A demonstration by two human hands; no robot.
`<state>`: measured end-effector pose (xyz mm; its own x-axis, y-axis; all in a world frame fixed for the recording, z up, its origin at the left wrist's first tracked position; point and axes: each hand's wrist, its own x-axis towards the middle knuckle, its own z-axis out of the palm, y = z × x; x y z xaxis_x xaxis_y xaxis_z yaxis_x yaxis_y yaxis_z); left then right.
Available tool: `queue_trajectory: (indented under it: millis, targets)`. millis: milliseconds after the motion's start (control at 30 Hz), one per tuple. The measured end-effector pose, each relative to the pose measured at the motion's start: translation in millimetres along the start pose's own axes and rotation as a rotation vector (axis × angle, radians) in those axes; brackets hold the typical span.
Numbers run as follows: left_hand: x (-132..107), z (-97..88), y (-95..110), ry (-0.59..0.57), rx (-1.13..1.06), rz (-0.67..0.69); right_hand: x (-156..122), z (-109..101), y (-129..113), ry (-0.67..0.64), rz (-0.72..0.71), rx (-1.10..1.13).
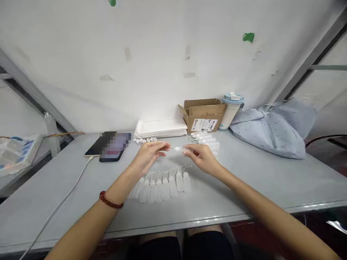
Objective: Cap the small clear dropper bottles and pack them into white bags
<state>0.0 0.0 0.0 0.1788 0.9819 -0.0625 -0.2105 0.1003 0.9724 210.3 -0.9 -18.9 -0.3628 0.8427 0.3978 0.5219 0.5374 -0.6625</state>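
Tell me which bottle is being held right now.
The bottle pinched in the right hand, pointing toward the left hand; the other bottles lie on the table.

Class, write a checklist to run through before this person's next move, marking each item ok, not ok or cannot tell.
1. Small translucent plastic bottle held by the right hand: ok, in its fingers.
2. Left hand at the bottle's thin end: ok, fingertips beside it.
3. Left hand's grip firm: cannot tell, detail too small.
4. Row of translucent plastic bottles with thin bent tubes laid out: ok, side by side on the flat grey table.
5. Long white cable apart from that row: ok, runs left of it.
6. Small white cap-like pieces in view: ok, clustered beyond the left hand.
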Motion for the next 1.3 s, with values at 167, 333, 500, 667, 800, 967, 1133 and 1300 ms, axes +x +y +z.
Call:
queue_trajectory:
  millis: [167, 333, 500, 667, 800, 967, 1133, 1300]
  targets:
    - [2.2, -1.1, -0.6, -0.027, -0.026, -0.009, -1.5, -1.0, -2.2, -0.006, -0.003, -0.006]
    - [1.1, -2.0, 0.8, -0.025, -0.056, -0.022, -2.3, -1.3, -4.6, -0.016, 0.004, 0.011]
    - [0.2, -1.2, 2.1, -0.009, -0.069, -0.021, -3.6, -0.8, -5.5, -0.016, -0.004, 0.009]
    - [1.2, -1.6, 1.9, -0.007, -0.057, -0.024, -3.7, -1.2, -5.6, -0.020, 0.004, 0.021]
    - [1.2, -0.6, 2.0, 0.002, -0.002, -0.020, -3.6, -2.0, -6.0, -0.021, 0.013, 0.037]
    - [0.0, 3.7, -0.2, 0.012, 0.210, 0.041, -4.0, -2.2, -7.7, -0.023, -0.009, 0.041]
    - [-1.0, 5.8, -5.8, -0.102, 0.490, 0.026, -4.2, -0.9, -8.0, -0.033, -0.017, 0.039]
    - [-2.4, 6.1, -7.9, -0.186, 0.596, 0.038, -4.3, 0.6, -5.6, -0.049, -0.057, 0.029]
